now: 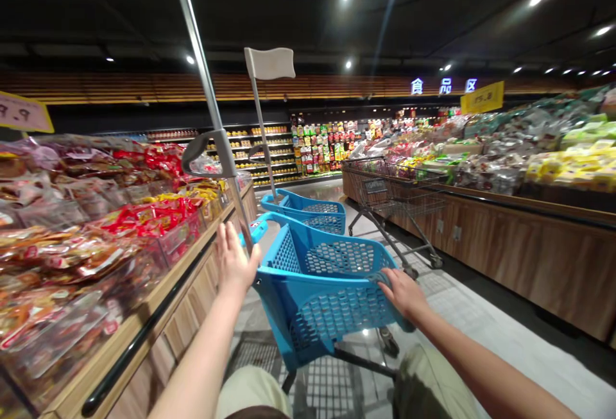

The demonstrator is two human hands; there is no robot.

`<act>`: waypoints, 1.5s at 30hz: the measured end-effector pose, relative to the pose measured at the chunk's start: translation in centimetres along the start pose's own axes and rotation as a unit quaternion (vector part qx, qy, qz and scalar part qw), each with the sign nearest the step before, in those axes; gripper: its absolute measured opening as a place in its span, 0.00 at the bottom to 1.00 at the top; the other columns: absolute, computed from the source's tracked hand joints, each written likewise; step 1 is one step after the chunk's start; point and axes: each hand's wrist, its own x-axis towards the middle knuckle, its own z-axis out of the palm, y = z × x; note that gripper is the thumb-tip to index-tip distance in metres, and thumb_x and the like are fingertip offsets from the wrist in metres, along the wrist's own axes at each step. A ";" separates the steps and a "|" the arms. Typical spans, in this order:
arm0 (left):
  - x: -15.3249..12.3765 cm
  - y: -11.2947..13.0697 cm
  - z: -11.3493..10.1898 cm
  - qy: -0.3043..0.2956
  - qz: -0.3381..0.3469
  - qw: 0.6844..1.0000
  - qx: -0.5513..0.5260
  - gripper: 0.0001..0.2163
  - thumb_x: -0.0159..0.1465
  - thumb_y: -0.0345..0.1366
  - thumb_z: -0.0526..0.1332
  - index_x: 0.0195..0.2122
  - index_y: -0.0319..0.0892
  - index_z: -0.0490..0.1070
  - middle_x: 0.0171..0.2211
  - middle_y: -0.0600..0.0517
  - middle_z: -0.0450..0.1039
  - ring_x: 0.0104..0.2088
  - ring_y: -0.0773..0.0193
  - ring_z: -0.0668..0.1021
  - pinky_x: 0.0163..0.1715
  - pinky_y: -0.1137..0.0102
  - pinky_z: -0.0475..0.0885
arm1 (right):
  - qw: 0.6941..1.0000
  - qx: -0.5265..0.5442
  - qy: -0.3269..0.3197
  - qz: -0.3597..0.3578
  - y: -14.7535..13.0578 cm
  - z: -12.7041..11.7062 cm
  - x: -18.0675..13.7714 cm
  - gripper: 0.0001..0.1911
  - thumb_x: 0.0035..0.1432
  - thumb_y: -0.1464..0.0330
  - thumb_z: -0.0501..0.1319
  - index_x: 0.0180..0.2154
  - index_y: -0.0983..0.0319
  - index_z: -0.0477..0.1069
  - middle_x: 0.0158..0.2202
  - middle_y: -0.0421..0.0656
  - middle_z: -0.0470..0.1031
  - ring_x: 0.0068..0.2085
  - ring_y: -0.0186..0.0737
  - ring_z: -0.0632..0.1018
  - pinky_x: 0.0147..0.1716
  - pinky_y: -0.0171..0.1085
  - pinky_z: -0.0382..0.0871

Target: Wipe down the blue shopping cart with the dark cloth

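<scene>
A small blue plastic cart point(317, 290) with a mesh basket stands right in front of me. My left hand point(234, 262) rests on its left rear corner, next to a slanted grey flag pole point(206, 85); the fingers point up and look loosely closed against the pole's base. My right hand point(403, 292) grips the cart's right rear rim, fingers curled over the edge. The basket looks empty.
A second blue cart point(308, 210) with a white flag point(269, 63) stands ahead. A metal trolley point(389, 188) is parked by the right counter point(520, 239) of packaged goods. Left is a wooden display point(158, 297) of wrapped snacks. Shelves point(308, 149) line the back.
</scene>
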 end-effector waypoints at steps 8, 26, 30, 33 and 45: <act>-3.9 9.7 4.6 -0.238 0.170 0.956 -0.026 0.28 0.66 0.41 0.49 0.67 0.39 0.51 0.69 0.43 0.47 0.68 0.55 0.52 0.66 0.52 0.47 | 0.992 0.008 -0.103 0.077 -4.2 -2.4 1.2 0.23 0.68 0.56 0.45 0.39 0.61 0.73 0.36 0.50 0.80 0.37 0.46 0.80 0.36 0.39 0.66; -1.6 3.3 15.6 -0.300 0.147 0.938 0.096 0.28 0.64 0.44 0.50 0.65 0.40 0.58 0.66 0.38 0.55 0.66 0.47 0.59 0.60 0.41 0.48 | 0.992 0.052 -0.116 0.004 -15.2 1.9 6.0 0.29 0.56 0.69 0.58 0.60 0.59 0.62 0.56 0.51 0.67 0.52 0.50 0.72 0.51 0.41 0.65; -0.1 1.0 17.3 -0.296 0.172 0.935 0.094 0.29 0.62 0.43 0.52 0.64 0.40 0.60 0.65 0.38 0.56 0.66 0.49 0.59 0.62 0.45 0.47 | 0.985 0.063 -0.158 -0.006 -14.9 2.8 7.5 0.31 0.56 0.70 0.57 0.62 0.58 0.59 0.51 0.49 0.71 0.46 0.46 0.75 0.46 0.39 0.67; 0.8 -0.2 18.1 -0.290 0.184 0.935 0.089 0.29 0.62 0.43 0.53 0.64 0.40 0.60 0.65 0.38 0.56 0.66 0.49 0.59 0.63 0.46 0.46 | 0.984 0.080 -0.159 0.002 -13.7 3.0 7.0 0.31 0.55 0.72 0.54 0.61 0.61 0.59 0.50 0.49 0.71 0.47 0.45 0.75 0.48 0.38 0.67; 0.4 -0.5 17.4 -0.298 0.186 0.935 0.056 0.34 0.62 0.54 0.52 0.66 0.39 0.56 0.67 0.39 0.53 0.68 0.49 0.54 0.65 0.47 0.40 | 0.922 0.175 -0.256 -0.233 -3.2 -0.7 7.6 0.31 0.45 0.73 0.57 0.54 0.58 0.64 0.49 0.46 0.75 0.51 0.45 0.74 0.60 0.48 0.57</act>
